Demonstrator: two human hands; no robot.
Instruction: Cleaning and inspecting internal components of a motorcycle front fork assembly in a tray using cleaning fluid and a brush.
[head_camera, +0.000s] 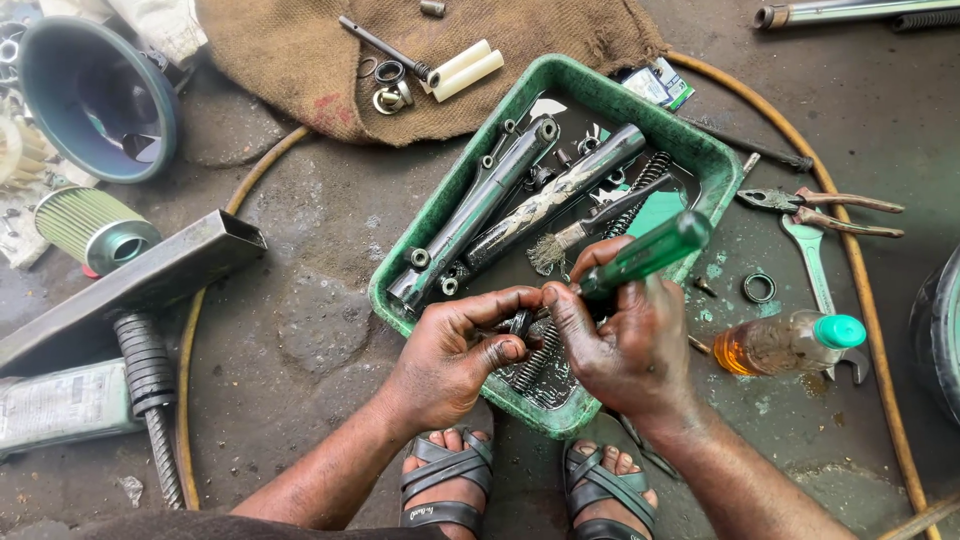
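Green-handled screwdriver (645, 255) at work on a small metal part (520, 322), over a tray of stripped fork pieces.

Right hand (630, 345) has its fingers clenched round the screwdriver, tip pressed at the small dark part that the left hand (455, 350) pinches just above the green plastic tray's (400, 265) near rim. Stripping looks well along to me: two fork tubes (520, 200), a coil spring (540, 362), a small wire brush (560, 245) and loose rings lie in the oily tray, nothing refitted yet. An oil bottle (785, 343) lies on the floor beside it, pliers (820, 205) and a spanner (812, 262) nearby.
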